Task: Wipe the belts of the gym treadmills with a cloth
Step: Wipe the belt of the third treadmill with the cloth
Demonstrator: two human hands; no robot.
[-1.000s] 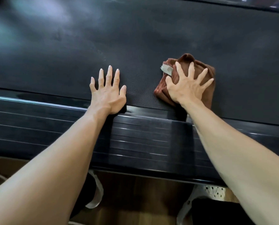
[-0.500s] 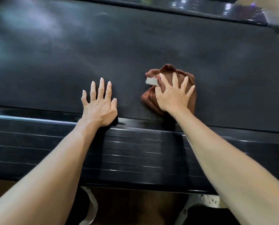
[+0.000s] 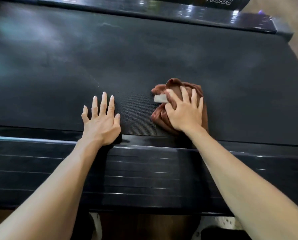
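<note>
A wide black treadmill belt [image 3: 162,54] fills the upper view. A crumpled brown cloth [image 3: 175,84] with a white label lies on the belt near its front edge. My right hand [image 3: 184,111] presses down on the cloth, fingers close together and slightly bent, covering most of it. My left hand [image 3: 101,120] lies flat on the bare belt to the left of the cloth, fingers straight and spread, heel at the belt's edge. The two hands are a short gap apart.
A glossy black ribbed side rail [image 3: 144,170] runs across below the belt, under both forearms. The far side rail [image 3: 179,13] lies at the top, with a printed housing above it. Brown floor [image 3: 148,226] and white footwear show at the bottom.
The view has tilted so that the far rail shows. My right hand's fingers have drawn closer together and the cloth is more bunched. My left hand stays flat in place.
</note>
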